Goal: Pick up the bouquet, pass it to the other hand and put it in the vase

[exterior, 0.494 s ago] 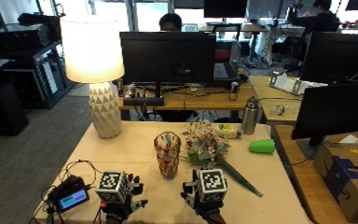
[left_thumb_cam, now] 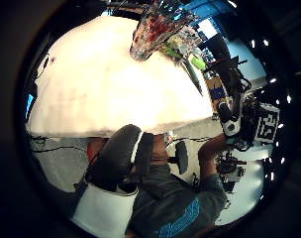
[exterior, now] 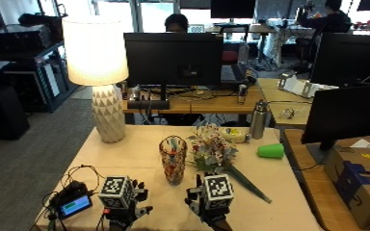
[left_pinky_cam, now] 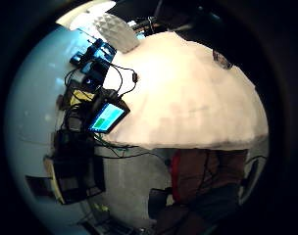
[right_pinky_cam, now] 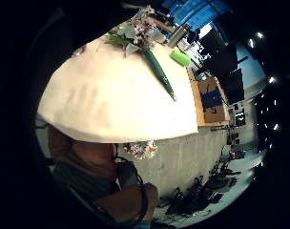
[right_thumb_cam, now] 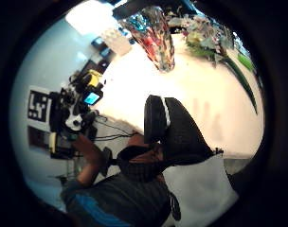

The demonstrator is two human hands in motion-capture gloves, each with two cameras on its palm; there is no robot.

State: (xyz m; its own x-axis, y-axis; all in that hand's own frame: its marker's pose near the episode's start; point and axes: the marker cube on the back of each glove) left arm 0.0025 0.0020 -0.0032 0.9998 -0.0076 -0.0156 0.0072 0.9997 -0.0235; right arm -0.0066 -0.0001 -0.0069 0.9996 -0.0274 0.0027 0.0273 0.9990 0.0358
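Behind the vase (exterior: 173, 159), the bouquet (exterior: 214, 150) is partly hidden.

Outside view: high behind the person, facing the table (exterior: 140, 144).
Palm views: low, near its front edge.
Shared: vase (exterior: 173, 159).

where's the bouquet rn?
Outside view: the bouquet lies on the table, right of the vase, stem toward the near right, ahead of the right hand. Neither hand touches it.

no readable text, labels, brands or numbers anywhere
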